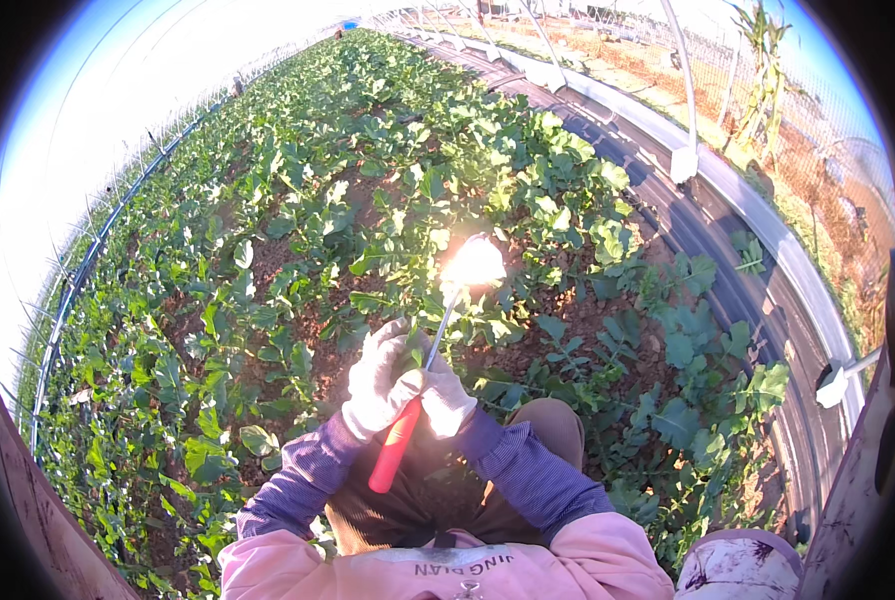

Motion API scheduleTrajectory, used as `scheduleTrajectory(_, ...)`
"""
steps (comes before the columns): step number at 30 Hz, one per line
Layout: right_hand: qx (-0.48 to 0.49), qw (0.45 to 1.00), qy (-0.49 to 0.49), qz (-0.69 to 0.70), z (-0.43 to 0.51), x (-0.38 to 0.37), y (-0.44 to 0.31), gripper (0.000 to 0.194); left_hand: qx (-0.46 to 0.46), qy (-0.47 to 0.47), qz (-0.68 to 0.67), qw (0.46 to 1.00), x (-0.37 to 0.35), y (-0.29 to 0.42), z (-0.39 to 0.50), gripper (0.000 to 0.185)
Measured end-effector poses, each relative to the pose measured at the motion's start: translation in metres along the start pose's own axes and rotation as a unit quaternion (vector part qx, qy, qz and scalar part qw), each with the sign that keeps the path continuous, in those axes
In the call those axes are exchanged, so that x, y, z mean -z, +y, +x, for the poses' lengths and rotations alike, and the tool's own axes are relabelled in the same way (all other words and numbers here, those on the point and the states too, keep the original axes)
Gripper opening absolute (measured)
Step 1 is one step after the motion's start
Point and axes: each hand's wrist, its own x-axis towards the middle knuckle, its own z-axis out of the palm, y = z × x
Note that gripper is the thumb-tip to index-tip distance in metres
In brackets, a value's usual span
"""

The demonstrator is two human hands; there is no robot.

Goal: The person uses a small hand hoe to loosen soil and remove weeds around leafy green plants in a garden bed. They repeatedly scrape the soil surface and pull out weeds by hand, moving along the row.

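Both my hands wear pale work gloves and meet in front of my lap. A hand tool with a red handle (396, 451) and a thin metal shaft (443, 331) slants up between them. Its metal head (474, 261) glares in the sun, so its shape is washed out. The thumb of my left hand (378, 376) lies over the tool where handle meets shaft. Close against the tool's other side is my right hand (447, 399), its fingers largely hidden. A green leaf (415, 346) shows between the hands; which hand holds it is unclear.
Leafy green plants (327, 187) grow in reddish soil (271, 262) ahead and on both sides. To the right run dark ground sheeting (665, 202), a pale rail (777, 225) and slanting metal poles (684, 82). At lower right is a stained white cylindrical object (740, 566).
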Motion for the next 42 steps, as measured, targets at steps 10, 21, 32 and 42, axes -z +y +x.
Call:
scheduleTrajectory(10, -0.035, 0.984, 0.102, -0.14, -0.001, 0.006, 0.012, 0.068, 0.239, 0.106, -0.342, 0.903, 0.01, 0.0, -0.01, 0.038)
scheduleTrajectory(21, -0.023, 0.961, 0.277, -0.004, -0.027, -0.001, -0.025, 0.045, 0.577, 0.534, -0.183, 0.59, 0.204, -0.166, -0.112, 0.037)
scheduleTrajectory(32, 0.063, 0.933, 0.348, -0.066, -0.021, 0.023, -0.034, 0.037, -0.134, -0.113, -0.245, 0.953, -0.038, 0.08, 0.219, 0.07)
scheduleTrajectory(42, 0.145, 0.894, 0.352, -0.236, -0.027, 0.007, -0.046, 0.047, 0.28, -0.281, -0.102, 0.912, -0.003, 0.048, -0.017, 0.059)
